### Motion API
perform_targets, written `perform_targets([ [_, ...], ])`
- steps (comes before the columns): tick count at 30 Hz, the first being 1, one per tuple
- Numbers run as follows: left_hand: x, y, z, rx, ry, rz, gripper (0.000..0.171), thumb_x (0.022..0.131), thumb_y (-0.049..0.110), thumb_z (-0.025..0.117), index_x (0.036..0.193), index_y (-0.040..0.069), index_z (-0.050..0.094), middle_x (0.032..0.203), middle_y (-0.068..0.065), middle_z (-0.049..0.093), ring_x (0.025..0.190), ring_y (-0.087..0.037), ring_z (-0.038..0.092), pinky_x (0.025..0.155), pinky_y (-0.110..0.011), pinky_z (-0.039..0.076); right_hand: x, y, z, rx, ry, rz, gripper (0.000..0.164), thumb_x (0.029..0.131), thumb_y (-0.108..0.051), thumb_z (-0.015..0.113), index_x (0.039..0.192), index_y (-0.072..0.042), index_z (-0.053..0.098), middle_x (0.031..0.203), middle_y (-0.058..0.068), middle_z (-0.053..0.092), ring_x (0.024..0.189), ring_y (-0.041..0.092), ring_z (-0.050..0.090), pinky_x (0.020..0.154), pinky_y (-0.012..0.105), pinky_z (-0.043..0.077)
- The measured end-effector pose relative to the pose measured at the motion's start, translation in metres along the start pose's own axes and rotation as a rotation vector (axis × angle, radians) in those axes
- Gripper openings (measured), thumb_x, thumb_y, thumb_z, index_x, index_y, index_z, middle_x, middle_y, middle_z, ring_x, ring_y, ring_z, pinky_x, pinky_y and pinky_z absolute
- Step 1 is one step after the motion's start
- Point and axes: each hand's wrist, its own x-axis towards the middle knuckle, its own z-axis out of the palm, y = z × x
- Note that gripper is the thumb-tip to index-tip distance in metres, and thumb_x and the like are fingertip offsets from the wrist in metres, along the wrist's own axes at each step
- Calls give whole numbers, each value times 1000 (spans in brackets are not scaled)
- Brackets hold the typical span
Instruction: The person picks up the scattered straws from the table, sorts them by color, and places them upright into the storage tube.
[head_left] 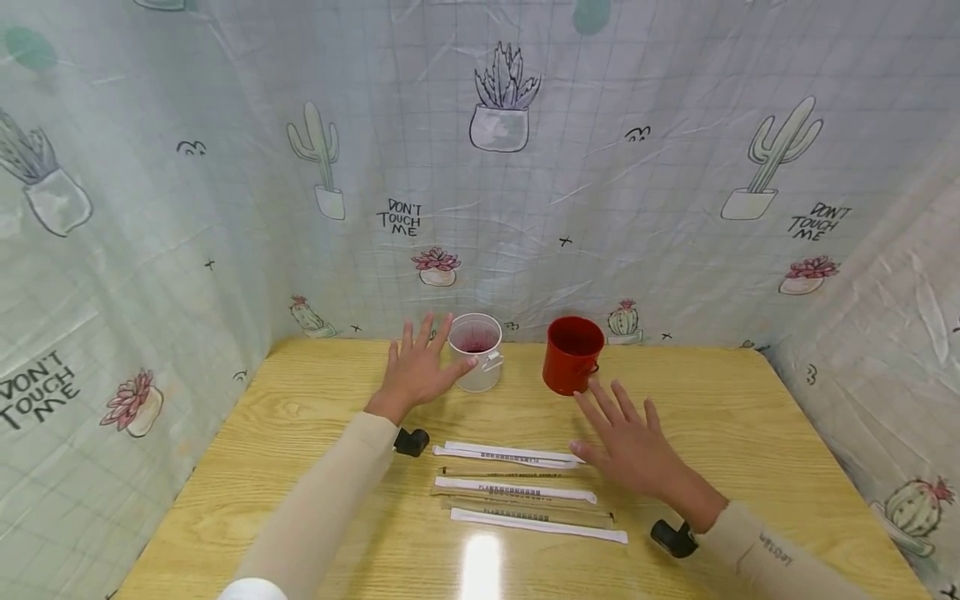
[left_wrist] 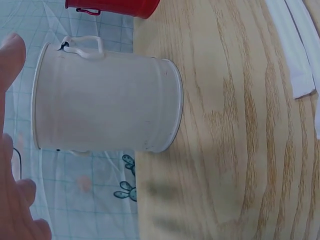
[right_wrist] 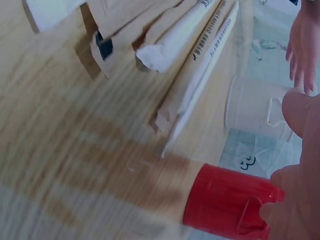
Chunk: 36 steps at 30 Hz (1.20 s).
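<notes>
On the surface (head_left: 697, 417), wrapped straws (head_left: 517, 488) lie before a white bucket (head_left: 477, 377) and a red bucket (head_left: 566, 367). Left hand (head_left: 418, 372) (spread) is beside the former; right hand (head_left: 632, 448), likewise spread, is near the latter.

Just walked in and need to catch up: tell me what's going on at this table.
A person holds both hands out over the table and grips nothing. The left hand is at the white bucket and the right hand is just short of the red bucket. Both buckets stand upright, side by side, near the back edge. Several slim white and brown packets lie in rows nearer the person, and neither hand is holding one.
</notes>
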Motion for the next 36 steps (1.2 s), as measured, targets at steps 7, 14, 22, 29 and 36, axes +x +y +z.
perform_targets([
  [7,8,-2,8,-145,24,23,105,93,71,60,170,23,7,177,-16,7,161,-52,4,127,-72,12,-2,0,7,24,-17,-13,80,102,-54,58,165,-12,32,175,15,21,159,49,17,118,83,14],
  [14,17,-9,17,-444,96,52,117,86,55,81,170,21,8,177,-5,14,164,-33,16,131,-58,21,-4,2,13,6,-19,-31,77,103,-53,57,164,-12,34,174,15,25,159,48,20,117,82,20],
  [22,24,-14,23,-715,166,62,120,79,36,93,169,20,15,171,-12,31,154,-43,36,126,-58,34,-4,2,13,33,-26,-47,76,103,-52,57,164,-12,34,173,15,26,159,48,22,117,82,21],
  [29,24,-16,25,-793,198,36,114,79,27,94,167,19,22,164,-13,41,150,-38,45,125,-51,38,-2,4,18,63,-62,-70,77,104,-54,56,164,-12,34,173,14,27,158,48,23,117,81,23],
  [36,32,-11,21,-827,213,58,109,78,25,94,166,16,28,163,-12,43,151,-32,45,126,-44,37,2,7,19,65,-61,-82,75,104,-52,56,164,-12,33,173,13,28,158,48,24,118,79,24],
])
